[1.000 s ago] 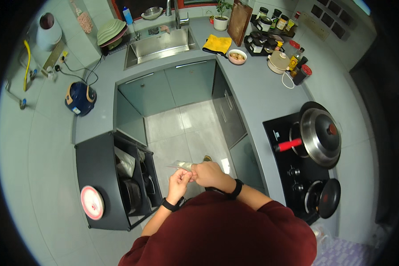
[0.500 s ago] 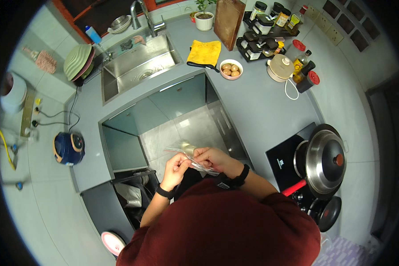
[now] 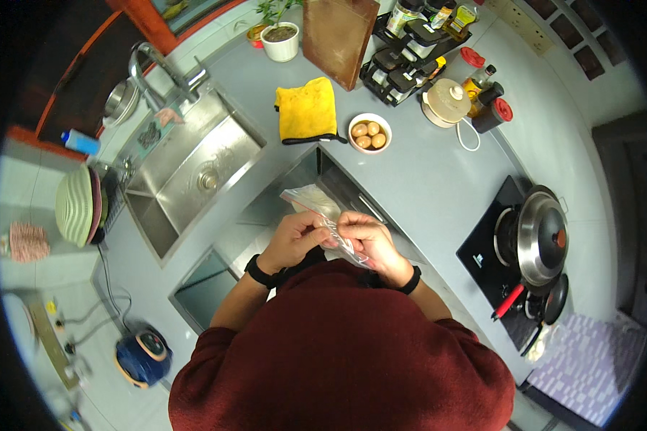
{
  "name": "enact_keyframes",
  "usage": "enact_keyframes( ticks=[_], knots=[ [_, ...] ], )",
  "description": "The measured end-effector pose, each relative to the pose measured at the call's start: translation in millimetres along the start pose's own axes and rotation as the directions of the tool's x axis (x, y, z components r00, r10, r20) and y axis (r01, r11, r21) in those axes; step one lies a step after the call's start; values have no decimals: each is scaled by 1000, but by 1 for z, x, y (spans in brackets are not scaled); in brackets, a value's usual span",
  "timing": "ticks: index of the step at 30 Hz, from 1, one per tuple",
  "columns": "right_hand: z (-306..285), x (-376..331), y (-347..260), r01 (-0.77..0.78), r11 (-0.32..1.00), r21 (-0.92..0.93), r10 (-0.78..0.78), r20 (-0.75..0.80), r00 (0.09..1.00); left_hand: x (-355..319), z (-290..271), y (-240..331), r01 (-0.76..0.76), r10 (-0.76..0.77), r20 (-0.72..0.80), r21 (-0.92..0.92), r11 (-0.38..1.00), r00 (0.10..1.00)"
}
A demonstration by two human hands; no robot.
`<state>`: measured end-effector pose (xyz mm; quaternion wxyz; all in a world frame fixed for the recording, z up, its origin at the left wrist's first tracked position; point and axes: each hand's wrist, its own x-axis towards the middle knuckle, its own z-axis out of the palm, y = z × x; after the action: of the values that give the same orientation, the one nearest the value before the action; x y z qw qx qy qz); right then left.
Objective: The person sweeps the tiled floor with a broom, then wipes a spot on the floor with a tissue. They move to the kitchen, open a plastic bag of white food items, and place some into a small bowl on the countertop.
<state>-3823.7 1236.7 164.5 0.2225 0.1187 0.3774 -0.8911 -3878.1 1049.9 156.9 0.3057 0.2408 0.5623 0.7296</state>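
Note:
Close to my body, both hands pinch the top strip of a clear plastic zip bag (image 3: pixel 310 200) with a reddish line along its edge. My left hand (image 3: pixel 291 243) is closed on the strip near its middle. On the other side of it, my right hand (image 3: pixel 372 246) grips with thumb and fingers, and part of the strip hangs below its fingertips. Something pale shows through the bag's far part; I cannot make out what it is. A dark band circles each wrist.
A bowl of brown eggs (image 3: pixel 369 144) stands on the counter ahead, beside a folded yellow cloth (image 3: pixel 306 111). The steel sink (image 3: pixel 194 154) is at left, a blue rice cooker (image 3: pixel 142 357) lower left. At right, a lidded pan (image 3: pixel 540 237) with a red handle sits on the black stove (image 3: pixel 487 251).
My view has turned right and come nearer the counter. The bag is now spread flatter, its strip showing between my hands, which both still pinch it.

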Motion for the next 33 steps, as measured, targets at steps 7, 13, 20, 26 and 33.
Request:
enact_keyframes(
  ticks=[7,13,20,26,33],
  knots=[
    [-11,7,-33,493,821,287,-403,-319,858,65,-47,20,117,-74,300,-127,985,951],
    [-47,-19,-51,539,832,133,-432,-457,778,128,-41,-3,52,-101,431,125,991,897],
    [-98,-47,-85,682,731,-23,-586,-534,610,245,-73,-78,-126,260,52,953,276,964],
    [-129,-48,-81,672,740,-21,-546,-602,583,312,-81,-119,-183,199,187,982,-40,962],
    [-133,-45,-80,640,768,-1,-484,-654,581,337,-84,-128,-320,-44,318,933,-164,947]
  ],
)
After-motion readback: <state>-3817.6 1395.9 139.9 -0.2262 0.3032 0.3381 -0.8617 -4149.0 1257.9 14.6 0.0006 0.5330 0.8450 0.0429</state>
